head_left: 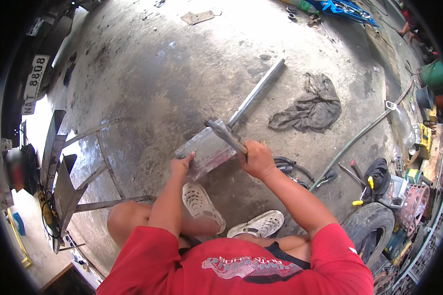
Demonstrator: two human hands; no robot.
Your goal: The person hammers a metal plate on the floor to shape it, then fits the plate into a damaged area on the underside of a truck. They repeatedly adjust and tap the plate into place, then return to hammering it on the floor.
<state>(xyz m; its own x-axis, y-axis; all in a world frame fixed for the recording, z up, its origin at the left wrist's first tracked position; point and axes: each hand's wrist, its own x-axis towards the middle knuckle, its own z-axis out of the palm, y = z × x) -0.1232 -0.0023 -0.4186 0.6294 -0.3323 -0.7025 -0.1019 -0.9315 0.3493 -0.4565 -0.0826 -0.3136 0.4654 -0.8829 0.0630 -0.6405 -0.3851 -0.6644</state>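
Observation:
On the concrete floor in front of me lies a grey, box-shaped sheet-metal piece point(198, 146), tilted toward the upper right. My left hand point(180, 165) grips its near left edge, thumb on top. The fingers of my right hand point(258, 159) are wrapped round the handle of a hammer point(227, 136). The hammer's head is over the upper edge of the metal piece; whether it touches cannot be made out. From behind that edge a long metal tube point(261, 89) runs away to the upper right. My feet, in white clogs point(202, 201), are close below the piece.
A dark rag point(314, 105) lies right of the tube. Coiled black cable point(293, 167) and a long hose point(352, 140) are beyond my right hand. A tire point(370, 227) and tools stand at the right. Metal frames point(101, 164) stand at the left, near a vehicle with a plate point(36, 83).

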